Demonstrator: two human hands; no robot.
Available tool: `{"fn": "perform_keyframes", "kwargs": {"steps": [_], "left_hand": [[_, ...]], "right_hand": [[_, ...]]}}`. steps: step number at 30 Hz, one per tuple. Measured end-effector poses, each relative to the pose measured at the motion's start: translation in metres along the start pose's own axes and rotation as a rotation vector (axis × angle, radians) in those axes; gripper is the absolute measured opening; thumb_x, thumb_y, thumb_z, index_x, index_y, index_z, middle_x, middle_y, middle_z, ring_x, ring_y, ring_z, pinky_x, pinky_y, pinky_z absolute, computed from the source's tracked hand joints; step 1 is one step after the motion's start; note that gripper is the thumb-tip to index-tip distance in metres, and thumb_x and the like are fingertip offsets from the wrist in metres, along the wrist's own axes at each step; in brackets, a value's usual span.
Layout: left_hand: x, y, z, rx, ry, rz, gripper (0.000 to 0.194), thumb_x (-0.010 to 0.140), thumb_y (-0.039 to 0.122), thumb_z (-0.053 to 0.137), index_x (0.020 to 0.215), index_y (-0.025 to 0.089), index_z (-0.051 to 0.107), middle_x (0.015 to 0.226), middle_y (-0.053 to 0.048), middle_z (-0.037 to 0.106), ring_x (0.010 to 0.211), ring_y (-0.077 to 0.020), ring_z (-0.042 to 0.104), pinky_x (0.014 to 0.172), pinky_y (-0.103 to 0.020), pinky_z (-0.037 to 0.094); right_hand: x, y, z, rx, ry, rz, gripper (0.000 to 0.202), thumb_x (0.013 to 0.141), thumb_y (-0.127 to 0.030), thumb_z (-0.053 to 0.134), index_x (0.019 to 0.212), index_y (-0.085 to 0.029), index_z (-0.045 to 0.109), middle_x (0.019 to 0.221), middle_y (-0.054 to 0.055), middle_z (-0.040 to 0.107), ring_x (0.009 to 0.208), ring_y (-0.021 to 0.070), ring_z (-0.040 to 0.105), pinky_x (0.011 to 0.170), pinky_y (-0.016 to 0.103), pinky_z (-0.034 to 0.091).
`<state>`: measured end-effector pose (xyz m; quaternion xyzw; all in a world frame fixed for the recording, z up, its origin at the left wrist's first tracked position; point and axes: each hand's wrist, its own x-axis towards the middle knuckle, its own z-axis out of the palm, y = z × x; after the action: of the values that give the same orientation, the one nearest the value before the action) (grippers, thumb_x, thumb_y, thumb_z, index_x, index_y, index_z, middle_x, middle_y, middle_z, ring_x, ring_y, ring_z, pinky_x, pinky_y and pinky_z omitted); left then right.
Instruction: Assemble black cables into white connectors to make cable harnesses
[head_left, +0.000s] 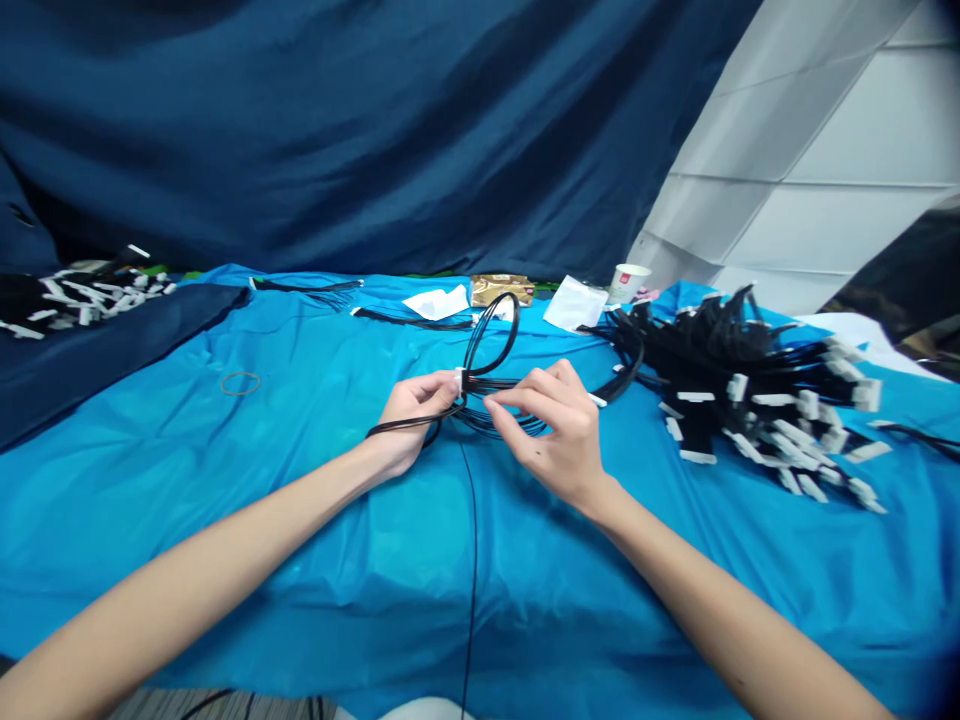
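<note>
Near the middle of the blue-covered table, my left hand (pixel 409 425) is closed on a bundle of thin black cables (pixel 491 385) beside its white connector (pixel 459 382). One loop of the bundle stands up above the fingers, and other strands curve to the right and round the left hand. My right hand (pixel 551 420) is at the right side of the bundle, thumb and fingertips close together near the strands. Whether it grips a strand is too small to tell. A single black strand (pixel 474 560) runs down toward the table's front edge.
A large pile of black cables with white connectors (pixel 787 440) lies at the right, another (pixel 90 300) at the far left. Along the back are white packets (pixel 576 303), a gold packet (pixel 502 290) and a paper cup (pixel 628 283). A rubber band (pixel 241 383) lies left.
</note>
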<state>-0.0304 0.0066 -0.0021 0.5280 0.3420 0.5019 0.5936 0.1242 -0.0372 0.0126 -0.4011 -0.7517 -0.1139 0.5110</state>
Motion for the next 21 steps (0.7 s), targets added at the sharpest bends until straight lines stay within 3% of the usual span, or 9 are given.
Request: {"fn": "perform_keyframes", "kwargs": {"steps": [12,17,21], "left_hand": [[0.002,-0.007,-0.002,-0.047,-0.039,-0.07,0.025,0.067,0.038,0.066,0.069,0.012,0.065,0.064,0.0,0.055,0.059,-0.0087,0.042,0.054,-0.021,0.03],[0.009,-0.006,-0.01,-0.121,0.094,-0.148,0.022,0.062,0.032,0.07,0.073,0.013,0.067,0.062,0.0,0.058,0.052,-0.0066,0.042,0.048,-0.019,0.029],[0.013,-0.004,-0.014,-0.157,0.213,-0.218,0.021,0.062,0.024,0.069,0.079,0.013,0.068,0.064,-0.001,0.06,0.049,-0.0048,0.042,0.044,-0.018,0.027]], "right_hand": [[-0.006,0.01,0.005,-0.097,-0.03,-0.085,0.01,0.08,-0.02,0.056,0.08,-0.02,0.066,0.07,0.001,0.063,0.065,0.013,0.047,0.064,0.028,0.039],[-0.01,0.014,0.007,-0.297,-0.063,-0.385,0.029,0.082,-0.017,0.054,0.109,-0.027,0.058,0.109,0.002,0.062,0.104,0.0176,0.049,0.086,0.034,0.038],[-0.012,0.014,0.012,-0.173,-0.246,-0.615,0.022,0.086,-0.015,0.047,0.101,-0.022,0.061,0.116,-0.002,0.059,0.117,0.0154,0.045,0.101,0.038,0.032]]}}
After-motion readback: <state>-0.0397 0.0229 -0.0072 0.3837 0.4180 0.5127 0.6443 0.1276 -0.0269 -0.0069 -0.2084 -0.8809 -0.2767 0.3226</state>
